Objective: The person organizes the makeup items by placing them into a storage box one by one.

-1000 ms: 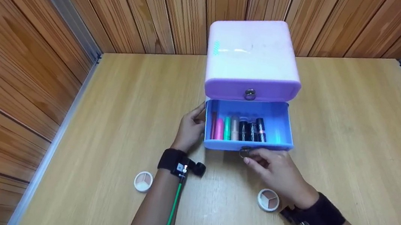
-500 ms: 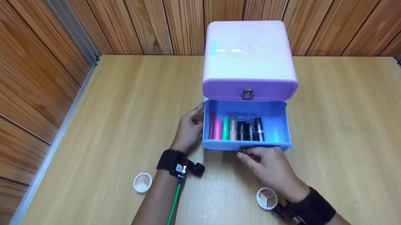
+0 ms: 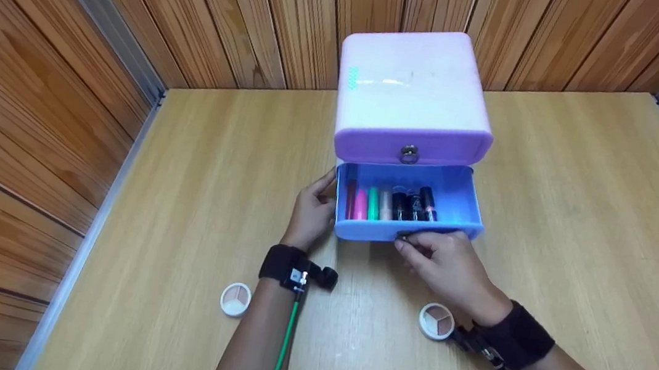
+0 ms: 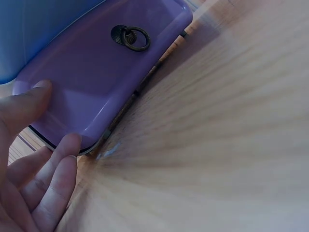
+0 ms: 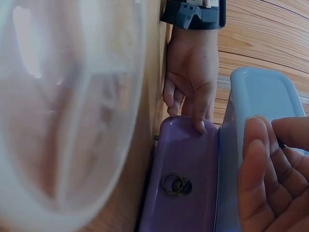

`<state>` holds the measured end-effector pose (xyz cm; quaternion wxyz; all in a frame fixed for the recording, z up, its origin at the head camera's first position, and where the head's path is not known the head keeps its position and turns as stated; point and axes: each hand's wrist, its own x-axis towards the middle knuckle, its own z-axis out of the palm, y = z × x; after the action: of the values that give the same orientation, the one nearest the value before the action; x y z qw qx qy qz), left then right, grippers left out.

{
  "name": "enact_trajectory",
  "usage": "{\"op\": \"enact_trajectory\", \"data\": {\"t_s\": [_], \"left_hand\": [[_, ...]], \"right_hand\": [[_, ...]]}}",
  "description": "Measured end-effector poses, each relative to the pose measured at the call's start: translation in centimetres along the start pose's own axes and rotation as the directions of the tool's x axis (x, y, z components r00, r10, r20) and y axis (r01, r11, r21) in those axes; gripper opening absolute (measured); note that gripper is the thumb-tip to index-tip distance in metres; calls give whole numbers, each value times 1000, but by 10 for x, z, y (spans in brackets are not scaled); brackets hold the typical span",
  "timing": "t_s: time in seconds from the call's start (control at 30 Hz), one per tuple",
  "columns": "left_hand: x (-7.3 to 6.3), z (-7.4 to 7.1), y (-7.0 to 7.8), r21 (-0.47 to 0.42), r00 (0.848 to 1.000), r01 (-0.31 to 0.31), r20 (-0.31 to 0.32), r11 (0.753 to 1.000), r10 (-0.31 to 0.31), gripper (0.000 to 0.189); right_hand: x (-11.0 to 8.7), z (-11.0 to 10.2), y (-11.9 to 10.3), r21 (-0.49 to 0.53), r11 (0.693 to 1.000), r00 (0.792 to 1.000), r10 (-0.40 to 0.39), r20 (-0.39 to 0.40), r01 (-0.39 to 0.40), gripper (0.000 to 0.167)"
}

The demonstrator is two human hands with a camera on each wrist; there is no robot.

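Observation:
A small plastic drawer chest (image 3: 415,83) with a pale pink top stands toward the back of the table. Its blue middle drawer (image 3: 455,199) is pulled out, with a row of several lipsticks and cosmetic tubes (image 3: 386,204) inside. My right hand (image 3: 450,267) pinches that drawer's ring pull, mostly hidden by the fingers. At the chest's lower left corner, my left hand (image 3: 310,214) grips the side. In the left wrist view its thumb lies on the front of the purple bottom drawer (image 4: 82,82), the other fingers at the side.
Two round three-pan makeup palettes lie on the table (image 3: 198,195): one palette (image 3: 236,300) beside the left forearm, another palette (image 3: 437,321) close to the right wrist strap. The top purple drawer (image 3: 371,146) is closed. Wood-panelled walls (image 3: 298,26) stand behind and at the sides.
The blue drawer's front has shifted slightly back toward the chest and up in view, the right hand moving with it. The left hand stays in place.

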<state>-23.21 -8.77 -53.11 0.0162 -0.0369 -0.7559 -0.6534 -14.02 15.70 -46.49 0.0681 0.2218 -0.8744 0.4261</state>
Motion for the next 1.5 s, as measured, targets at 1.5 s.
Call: {"op": "enact_trajectory", "data": {"t_s": [1.5], "left_hand": [[-4,2,3,-7,1000,-3,14,1000,3,64]], "right_hand": [[67,-9,20,22,996,996,88,9,-88,23]]}}
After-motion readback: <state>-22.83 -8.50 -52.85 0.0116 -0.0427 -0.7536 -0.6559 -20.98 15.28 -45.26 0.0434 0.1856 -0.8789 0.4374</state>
